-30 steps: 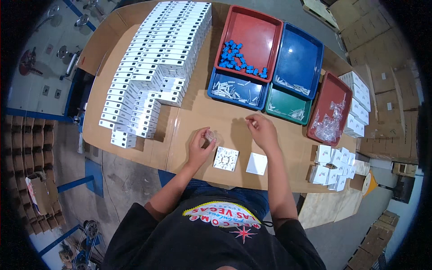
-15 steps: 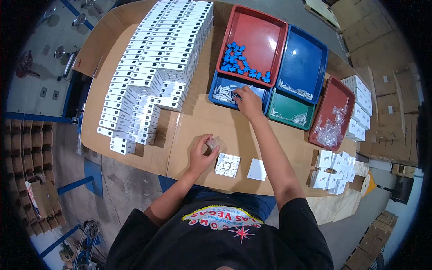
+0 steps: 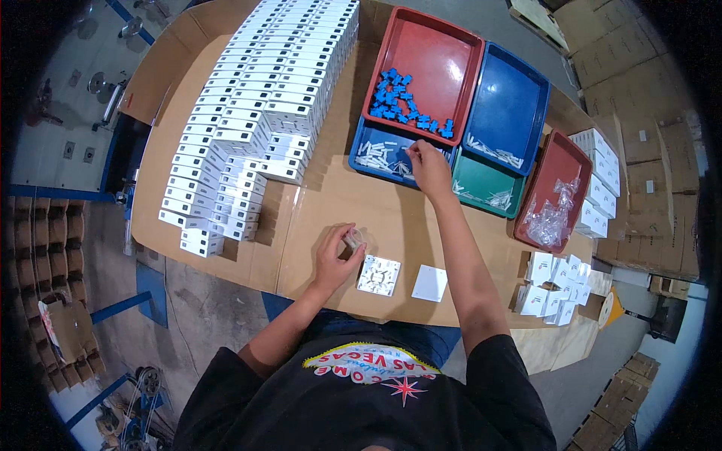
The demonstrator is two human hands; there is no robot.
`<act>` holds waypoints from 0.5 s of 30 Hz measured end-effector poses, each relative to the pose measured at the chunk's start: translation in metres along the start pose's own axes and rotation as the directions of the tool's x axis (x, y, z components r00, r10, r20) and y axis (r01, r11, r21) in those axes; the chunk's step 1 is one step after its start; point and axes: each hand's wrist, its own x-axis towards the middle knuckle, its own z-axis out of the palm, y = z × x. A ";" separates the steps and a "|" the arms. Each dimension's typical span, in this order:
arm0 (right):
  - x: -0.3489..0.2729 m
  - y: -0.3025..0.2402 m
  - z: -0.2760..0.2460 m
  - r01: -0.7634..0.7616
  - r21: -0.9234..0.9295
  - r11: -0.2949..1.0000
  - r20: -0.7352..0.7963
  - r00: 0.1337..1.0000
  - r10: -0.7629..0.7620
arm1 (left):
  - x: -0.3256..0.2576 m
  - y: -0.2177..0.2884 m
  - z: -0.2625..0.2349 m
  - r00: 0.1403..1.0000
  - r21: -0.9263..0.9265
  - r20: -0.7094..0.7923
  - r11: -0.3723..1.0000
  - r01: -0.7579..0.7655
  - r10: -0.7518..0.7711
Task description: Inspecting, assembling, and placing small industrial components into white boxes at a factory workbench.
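Observation:
My left hand (image 3: 335, 260) rests low over the cardboard, its fingers curled round a small clear plastic bag (image 3: 352, 239). Beyond it, my right hand (image 3: 431, 169) is at the near blue tray (image 3: 359, 167), which holds loose white plastic pegs (image 3: 374, 155). Its fingertips are pinched together; whatever they grip is too small to make out. Close to my left hand lies a square white plate (image 3: 378, 275) with moulded parts on its face. To its right is a plain white square plate (image 3: 429, 283).
A tall block of stacked white boxes (image 3: 248, 113) fills the left. A red tray (image 3: 432, 45) holds blue clips; another blue tray (image 3: 508, 98) and a green tray (image 3: 489, 180) hold white pieces. Clear bags lie in the right red tray (image 3: 538, 233), near small white boxes (image 3: 553, 289).
My right hand has shifted slightly right within the near blue tray, away from the pegs, and its fingers have drawn together. My left hand stays in place with the bag.

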 end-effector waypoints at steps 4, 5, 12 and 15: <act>-0.009 0.010 -0.002 -0.010 0.091 0.996 -0.024 1.000 0.012 | -0.002 -0.004 0.001 1.000 -0.002 0.001 1.000 -0.004 0.004; -0.014 0.008 -0.003 -0.062 0.176 0.982 0.005 0.998 0.063 | -0.003 -0.005 -0.001 1.000 0.007 -0.003 1.000 -0.009 0.009; -0.088 -0.025 -0.035 -0.405 0.711 0.575 0.281 0.913 0.295 | 0.005 0.001 0.001 0.998 -0.012 -0.016 0.998 -0.068 0.068; -0.121 -0.034 -0.046 -0.430 0.737 0.521 0.309 0.900 0.306 | 0.006 0.007 0.000 0.998 0.004 -0.003 0.998 -0.069 0.069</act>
